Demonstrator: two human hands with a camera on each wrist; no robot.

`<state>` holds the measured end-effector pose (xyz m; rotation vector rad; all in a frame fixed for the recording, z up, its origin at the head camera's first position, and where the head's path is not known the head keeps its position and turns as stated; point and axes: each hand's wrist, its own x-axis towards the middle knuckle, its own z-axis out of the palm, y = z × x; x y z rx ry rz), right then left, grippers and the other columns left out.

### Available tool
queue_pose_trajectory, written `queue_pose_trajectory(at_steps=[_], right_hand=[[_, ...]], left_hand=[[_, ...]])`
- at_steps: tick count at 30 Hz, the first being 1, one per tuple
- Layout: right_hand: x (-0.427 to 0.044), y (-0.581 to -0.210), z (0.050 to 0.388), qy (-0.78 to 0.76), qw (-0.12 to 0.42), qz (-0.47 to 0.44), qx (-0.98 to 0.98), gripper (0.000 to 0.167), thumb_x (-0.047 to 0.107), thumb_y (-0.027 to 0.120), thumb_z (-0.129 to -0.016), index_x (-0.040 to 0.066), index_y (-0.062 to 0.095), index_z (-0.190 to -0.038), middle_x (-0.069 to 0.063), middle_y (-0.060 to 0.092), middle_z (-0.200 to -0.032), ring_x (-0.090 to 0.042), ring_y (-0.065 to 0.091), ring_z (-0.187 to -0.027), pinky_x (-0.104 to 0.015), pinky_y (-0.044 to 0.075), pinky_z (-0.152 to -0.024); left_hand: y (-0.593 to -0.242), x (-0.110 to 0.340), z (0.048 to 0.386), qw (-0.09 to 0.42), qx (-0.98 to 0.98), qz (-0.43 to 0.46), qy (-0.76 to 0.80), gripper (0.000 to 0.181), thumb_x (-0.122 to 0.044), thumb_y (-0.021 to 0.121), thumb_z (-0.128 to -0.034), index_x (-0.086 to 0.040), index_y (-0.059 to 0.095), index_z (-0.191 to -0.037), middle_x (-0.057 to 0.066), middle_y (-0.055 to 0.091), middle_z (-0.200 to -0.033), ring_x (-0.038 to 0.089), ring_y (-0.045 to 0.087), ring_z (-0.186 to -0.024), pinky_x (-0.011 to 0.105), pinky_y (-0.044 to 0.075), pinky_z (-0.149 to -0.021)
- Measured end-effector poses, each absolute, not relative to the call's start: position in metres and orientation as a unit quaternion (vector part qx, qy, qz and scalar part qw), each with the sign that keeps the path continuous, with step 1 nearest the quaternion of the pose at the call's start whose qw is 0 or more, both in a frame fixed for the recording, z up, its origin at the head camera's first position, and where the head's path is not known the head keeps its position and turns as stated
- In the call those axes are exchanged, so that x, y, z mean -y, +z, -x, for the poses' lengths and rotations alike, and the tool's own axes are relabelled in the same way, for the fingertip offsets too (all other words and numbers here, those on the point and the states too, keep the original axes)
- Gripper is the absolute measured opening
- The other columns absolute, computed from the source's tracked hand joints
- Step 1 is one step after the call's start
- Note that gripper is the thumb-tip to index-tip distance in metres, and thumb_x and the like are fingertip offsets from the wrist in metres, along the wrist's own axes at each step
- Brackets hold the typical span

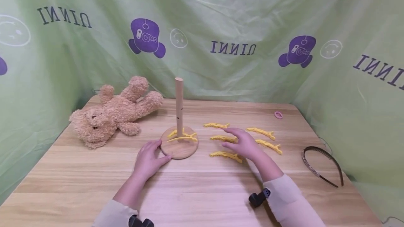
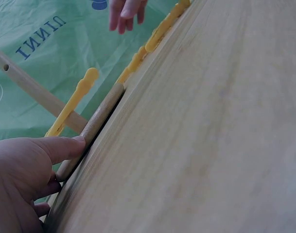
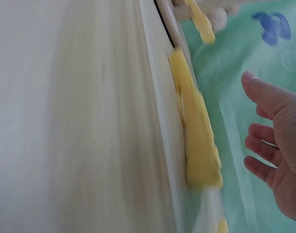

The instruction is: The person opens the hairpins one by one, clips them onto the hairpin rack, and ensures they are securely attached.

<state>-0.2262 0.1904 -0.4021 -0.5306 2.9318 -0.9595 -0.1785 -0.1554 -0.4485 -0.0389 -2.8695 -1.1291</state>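
- While my left hand (image 1: 148, 160) grips the base (image 1: 180, 152), thumb and fingers at its rim,
- my right hand (image 1: 244, 144) hovers over clips (image 1: 221, 138), thumb and fingers apart.

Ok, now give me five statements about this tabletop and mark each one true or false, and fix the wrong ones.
1. The left hand touches the round wooden base. True.
2. The right hand grips a yellow clip. False: that hand holds nothing; it is just near the clips.
3. The wooden post stands upright on the base. True.
4. The teddy bear sits upright at the right side of the table. False: it lies down, on the left side.
5. In the head view, the headband is farther right than the pink ring. True.
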Motion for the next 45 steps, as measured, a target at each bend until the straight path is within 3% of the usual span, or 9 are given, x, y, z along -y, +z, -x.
queue_pose_trajectory(at_steps=[10, 23, 34, 45], right_hand=[[-0.257, -0.414, 0.212, -0.305, -0.058, 0.115, -0.944, 0.059, 0.029, 0.073, -0.087, 0.003, 0.054, -0.137, -0.023, 0.051, -0.143, -0.045, 0.044, -0.134, -0.061, 0.033, -0.112], [-0.322, -0.427, 0.198, -0.302, -0.046, 0.028, -0.952, 0.067, 0.035, 0.069, -0.090, 0.000, 0.045, -0.142, -0.030, 0.036, -0.150, -0.055, 0.032, -0.136, -0.072, 0.025, -0.109], [-0.337, -0.435, 0.196, -0.293, -0.004, -0.021, -0.956, 0.074, 0.037, 0.068, -0.091, -0.002, 0.039, -0.146, -0.035, 0.041, -0.144, -0.054, 0.041, -0.130, -0.066, 0.033, -0.108], [-0.345, -0.439, 0.195, -0.279, -0.019, -0.013, -0.960, 0.061, 0.024, 0.065, -0.093, -0.009, 0.043, -0.140, -0.037, 0.044, -0.140, -0.055, 0.040, -0.130, -0.065, 0.032, -0.109]], left_hand=[[-0.449, 0.157, 0.179, 0.028, 0.931, 0.012, -0.365, 0.075, -0.032, 0.075, -0.0835, 0.003, 0.045, -0.143, 0.025, 0.046, -0.147, 0.045, 0.028, -0.144, 0.061, 0.017, -0.119], [-0.449, 0.156, 0.176, 0.020, 0.930, 0.008, -0.367, 0.075, -0.033, 0.075, -0.0838, 0.002, 0.045, -0.143, 0.025, 0.046, -0.147, 0.045, 0.027, -0.144, 0.062, 0.017, -0.119], [-0.450, 0.157, 0.176, 0.022, 0.930, 0.008, -0.368, 0.076, -0.034, 0.075, -0.0839, 0.002, 0.044, -0.143, 0.025, 0.046, -0.147, 0.045, 0.027, -0.144, 0.061, 0.017, -0.119], [-0.450, 0.156, 0.179, 0.025, 0.929, 0.014, -0.368, 0.076, -0.033, 0.075, -0.0836, 0.002, 0.044, -0.143, 0.025, 0.046, -0.148, 0.045, 0.027, -0.144, 0.061, 0.017, -0.119]])
